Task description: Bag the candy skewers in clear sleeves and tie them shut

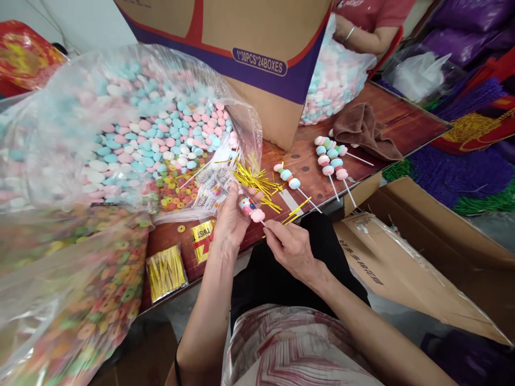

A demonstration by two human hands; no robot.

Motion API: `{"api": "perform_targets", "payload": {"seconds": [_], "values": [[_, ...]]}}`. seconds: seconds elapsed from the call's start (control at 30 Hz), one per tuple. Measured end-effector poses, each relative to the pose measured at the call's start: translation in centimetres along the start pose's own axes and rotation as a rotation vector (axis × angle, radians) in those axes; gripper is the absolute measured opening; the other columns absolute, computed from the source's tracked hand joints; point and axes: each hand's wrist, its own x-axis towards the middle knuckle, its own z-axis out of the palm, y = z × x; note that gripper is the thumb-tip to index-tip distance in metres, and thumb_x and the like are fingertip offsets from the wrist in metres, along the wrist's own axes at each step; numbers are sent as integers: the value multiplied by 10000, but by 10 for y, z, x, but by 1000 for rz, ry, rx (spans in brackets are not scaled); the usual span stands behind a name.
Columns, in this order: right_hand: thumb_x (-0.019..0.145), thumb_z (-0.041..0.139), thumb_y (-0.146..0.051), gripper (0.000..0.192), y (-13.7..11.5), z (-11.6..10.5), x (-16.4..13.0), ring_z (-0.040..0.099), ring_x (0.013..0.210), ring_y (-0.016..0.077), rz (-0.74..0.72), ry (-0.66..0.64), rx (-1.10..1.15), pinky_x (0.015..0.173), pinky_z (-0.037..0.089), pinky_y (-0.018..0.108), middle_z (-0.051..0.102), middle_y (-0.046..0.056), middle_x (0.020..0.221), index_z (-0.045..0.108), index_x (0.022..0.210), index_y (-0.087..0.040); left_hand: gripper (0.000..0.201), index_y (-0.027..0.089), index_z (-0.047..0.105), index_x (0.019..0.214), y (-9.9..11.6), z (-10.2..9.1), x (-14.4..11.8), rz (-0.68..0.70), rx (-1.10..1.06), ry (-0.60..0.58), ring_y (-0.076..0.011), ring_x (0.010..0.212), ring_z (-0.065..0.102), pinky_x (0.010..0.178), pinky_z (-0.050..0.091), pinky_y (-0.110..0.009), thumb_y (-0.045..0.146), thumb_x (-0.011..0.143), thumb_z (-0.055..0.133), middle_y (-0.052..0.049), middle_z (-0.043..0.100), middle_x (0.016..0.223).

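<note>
We hold a half-built candy skewer between our two hands, just above the near edge of the desk. Our left hand has its fingers closed on the two soft sweets already threaded, a white one with coloured marks and a pink one next to it, while our right hand pinches the thin stick just below them, fingers together on it. We judge the piece very light; the sweets look like marshmallow, soft and easily dented, so a gentle hold at their sides seems best, and the stick is stiff but slender and would likely snap if bent, so it is better held close to the sweets. Just beyond our hands lies a loose heap of gold twist ties, springy and slippery. Farther right on the desk lie finished skewers, near a brown cloth. To the left a big clear bag of pastel sweets sags open, and a cardboard box stands at the far side, with another person's arm behind it.
</note>
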Motion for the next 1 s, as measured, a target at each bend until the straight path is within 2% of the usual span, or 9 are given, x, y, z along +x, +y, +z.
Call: {"api": "perform_targets", "payload": {"seconds": [0.17, 0.33, 0.43, 0.53, 0.67, 0.83, 1.0], "values": [[981, 497, -195, 158, -5, 0, -3, 582, 555, 109, 26, -17, 67, 606, 442, 242, 706, 38, 710, 645, 958, -146, 266, 153, 594, 771, -9, 4, 3, 32, -43, 64, -108, 646, 666, 729, 558, -260, 364, 801, 753, 13, 642, 718], [982, 495, -192, 148, -11, 3, -7, 612, 568, 118, 53, 15, 55, 600, 452, 249, 712, 38, 719, 634, 1009, -151, 280, 154, 580, 785, -18, 8, 0, 106, -92, 181, -140, 724, 707, 765, 551, -275, 386, 818, 734, 7, 644, 714], [973, 496, -180, 196, -13, 7, -8, 674, 649, 141, 108, 41, 102, 650, 503, 257, 748, 67, 839, 609, 1130, -151, 314, 159, 568, 777, -22, 10, 0, 147, -96, 212, -155, 738, 717, 755, 544, -275, 429, 816, 724, 9, 638, 700], [974, 490, -177, 348, -13, 8, -7, 708, 728, 148, 188, 28, 183, 721, 543, 258, 752, 104, 1045, 535, 1318, -148, 334, 161, 566, 776, -26, 12, -1, 175, -86, 225, -161, 738, 718, 727, 536, -262, 458, 816, 713, 6, 639, 700], [975, 467, -147, 386, -11, 7, -6, 689, 661, 131, 150, -32, 207, 698, 543, 252, 765, 76, 1038, 557, 1350, -168, 359, 163, 555, 770, -27, 14, -4, 177, -54, 240, -156, 722, 713, 658, 510, -228, 490, 823, 693, 0, 639, 718], [970, 466, -154, 393, -6, 4, -5, 686, 636, 121, 158, -97, 197, 700, 550, 234, 777, 67, 954, 591, 1342, -165, 350, 164, 565, 784, -27, 11, -8, 144, -8, 136, -133, 648, 686, 543, 453, -191, 471, 793, 732, 17, 614, 676], [982, 464, -181, 366, -5, 2, 1, 719, 707, 128, 242, -74, 258, 739, 576, 219, 773, 73, 1013, 622, 1312, -184, 374, 159, 551, 716, -30, 8, -11, 67, 35, 9, -150, 652, 685, 606, 508, -227, 469, 769, 755, 23, 576, 597]]}}
